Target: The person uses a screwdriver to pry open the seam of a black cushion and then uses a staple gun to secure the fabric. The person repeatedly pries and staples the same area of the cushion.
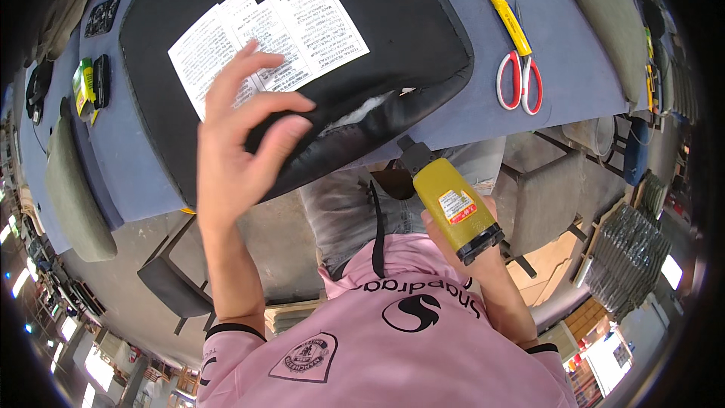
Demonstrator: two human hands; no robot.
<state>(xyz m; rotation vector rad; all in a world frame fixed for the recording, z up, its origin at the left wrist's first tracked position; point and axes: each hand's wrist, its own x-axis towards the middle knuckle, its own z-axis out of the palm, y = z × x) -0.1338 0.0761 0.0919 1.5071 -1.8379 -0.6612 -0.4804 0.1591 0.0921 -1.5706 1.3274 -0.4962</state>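
A black upholstered seat (pixel 181 0) lies on the blue-covered table, its edge cover gaping along the near side where white filling (pixel 359 112) shows. Several printed white labels (pixel 321 26) rest on its underside. Over the labels and the near edge hovers my left hand (pixel 242 132), fingers spread and holding nothing; whether a fingertip touches a label I cannot tell. My right hand (pixel 483 245) is wrapped around a yellow-green staple gun (pixel 455 204), held in front of my lap with its dark nose toward the table edge. Most of those fingers are hidden beneath the tool.
Red-and-white scissors (pixel 521 79) and a yellow-handled screwdriver-like tool (pixel 507 21) lie right of the seat. At the left are a yellow-green packet (pixel 84 91), a black case (pixel 101 81) and a phone-like dark object (pixel 102 17). Grey padded panels (pixel 608 15) stand at both sides.
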